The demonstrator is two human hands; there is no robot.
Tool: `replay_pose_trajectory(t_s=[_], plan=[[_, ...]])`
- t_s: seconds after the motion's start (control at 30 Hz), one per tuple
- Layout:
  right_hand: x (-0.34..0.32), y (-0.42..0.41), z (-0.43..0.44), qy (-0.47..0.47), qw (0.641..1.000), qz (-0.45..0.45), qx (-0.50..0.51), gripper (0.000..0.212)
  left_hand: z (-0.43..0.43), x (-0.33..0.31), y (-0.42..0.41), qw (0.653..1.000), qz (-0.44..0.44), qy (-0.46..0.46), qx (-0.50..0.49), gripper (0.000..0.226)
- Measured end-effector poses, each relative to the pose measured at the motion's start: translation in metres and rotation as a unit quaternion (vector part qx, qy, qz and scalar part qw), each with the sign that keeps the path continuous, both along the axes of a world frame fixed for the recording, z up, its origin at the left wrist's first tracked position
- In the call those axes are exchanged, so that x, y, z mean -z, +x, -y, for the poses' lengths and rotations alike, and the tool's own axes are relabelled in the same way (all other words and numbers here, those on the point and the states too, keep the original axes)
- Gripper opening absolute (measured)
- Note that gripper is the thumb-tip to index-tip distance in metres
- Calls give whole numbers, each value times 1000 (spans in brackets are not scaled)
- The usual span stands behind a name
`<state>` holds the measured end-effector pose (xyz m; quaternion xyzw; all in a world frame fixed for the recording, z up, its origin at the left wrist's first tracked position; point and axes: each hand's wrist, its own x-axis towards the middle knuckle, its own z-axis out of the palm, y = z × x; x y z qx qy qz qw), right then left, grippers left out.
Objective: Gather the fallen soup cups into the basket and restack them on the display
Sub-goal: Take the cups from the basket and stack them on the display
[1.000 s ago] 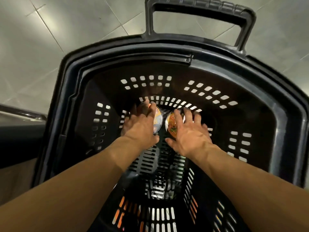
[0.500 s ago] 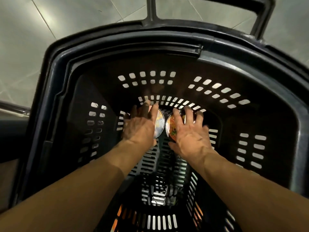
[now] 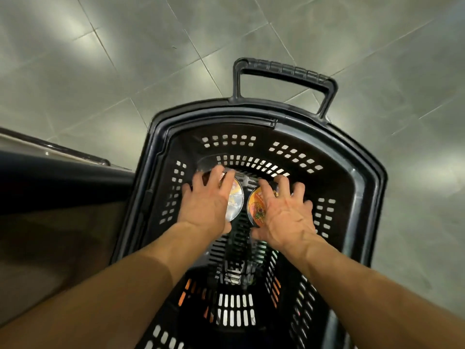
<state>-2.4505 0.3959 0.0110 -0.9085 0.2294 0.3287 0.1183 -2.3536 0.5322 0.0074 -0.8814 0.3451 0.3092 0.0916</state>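
Observation:
Both my hands reach down into a black plastic basket (image 3: 365, 176) with slotted walls. My left hand (image 3: 206, 205) spreads over the lid of a soup cup (image 3: 236, 200), fingers curled round its rim. Beside it stands a second soup cup (image 3: 256, 208) with an orange printed lid, which my right hand (image 3: 286, 212) grips from above, thumb at its near edge. The two cups sit side by side, close together, at the far end of the basket. The hands hide most of each cup.
The basket's pull handle (image 3: 284, 71) stands up at its far end. A dark shelf or display edge (image 3: 50, 172) runs along the left, close to the basket. Grey floor tiles (image 3: 302, 26) surround the basket.
The view has pulled back and up, so the whole basket and handle show. Both hands stay on the cups, which are a little further apart than before.

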Motion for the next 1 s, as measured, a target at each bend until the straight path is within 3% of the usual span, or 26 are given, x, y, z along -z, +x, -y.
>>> replay_pose_trajectory(t_s=[0.2,0.33,0.53,0.67,1.0], plan=[[-101,-5,-5,22,999,24,-24,119,-15,-95,-21,1000,3,8,-26,124],[-197,-7,-4,16,996,43,-76,119,-23,-190,-35,997,0,17,-70,120],[-354,-10,-7,-2,984,83,-156,123,-44,-349,-62,987,20,-41,-156,117],[-449,-12,-20,-7,972,111,-208,121,-58,-448,-90,970,47,-83,-225,108],[-639,-25,-79,-19,917,195,-349,106,-125,-625,-150,917,100,-98,-374,121]])
